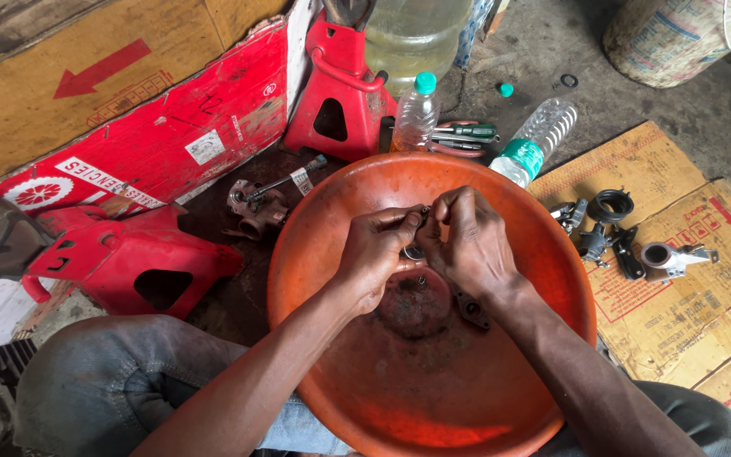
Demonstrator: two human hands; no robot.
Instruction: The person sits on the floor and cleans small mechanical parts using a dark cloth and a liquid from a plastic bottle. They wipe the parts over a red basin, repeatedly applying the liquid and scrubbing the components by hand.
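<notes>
**Two hands pinch a small metal part over an orange basin**

Two knees in blue jeans frame the near edge, and the orange basin [357, 381] sits between them, its near rim running off the bottom of the view. The basin's near half is bare; a small dark flanged piece [472, 309] lies on its bottom, right of centre.

Above the middle of the basin the left hand [376, 254] and the right hand [465, 241] meet, fingers curled narrow and closed together on a small metal part [416, 251], mostly hidden between the fingertips. The hands are well inside the rim on every side.

Left of the basin, a red metal stand [129, 258] lies tipped on the floor, its foot just beside the basin's rim. A grey carburettor body [257, 210] with a thin tool resting on it sits near the far-left rim. To the right, flattened cardboard [678, 313] carries several dark and silvery small parts [615, 233], near the right rim.

Past the far rim, a second red stand [336, 101] stands upright, a small clear bottle with a green cap [416, 114] beside it, and a plastic bottle [535, 140] lies tilted, its base almost touching the rim. Screwdrivers with green handles [465, 134] lie between the two bottles. A large clear jug [412, 34] is farthest.
</notes>
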